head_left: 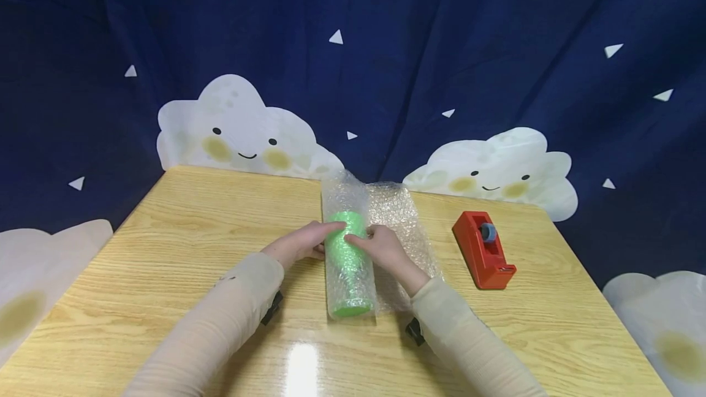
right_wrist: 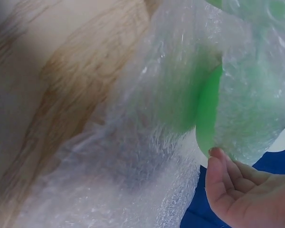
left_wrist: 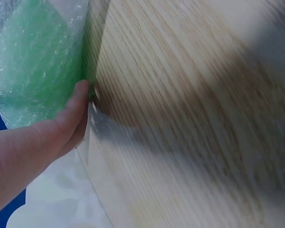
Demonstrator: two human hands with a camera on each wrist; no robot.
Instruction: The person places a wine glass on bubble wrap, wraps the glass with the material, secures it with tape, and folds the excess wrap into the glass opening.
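I'm seeing the green cylinder (head_left: 346, 262) lying mid-table in bubble wrap (head_left: 399, 225) | left hand (head_left: 300, 244) at 9 o'clock, fingers together, pressing it | right hand (head_left: 386, 249) at 3 o'clock, fingers curling onto it | tape dispenser (head_left: 483, 250) farther toward 3.

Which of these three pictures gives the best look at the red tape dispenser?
The head view. It shows the whole red tape dispenser standing on the wooden table, to the right of both hands and the bubble-wrapped green cylinder. Neither wrist view shows it at all; they show only wrap, green cylinder, table and fingers.
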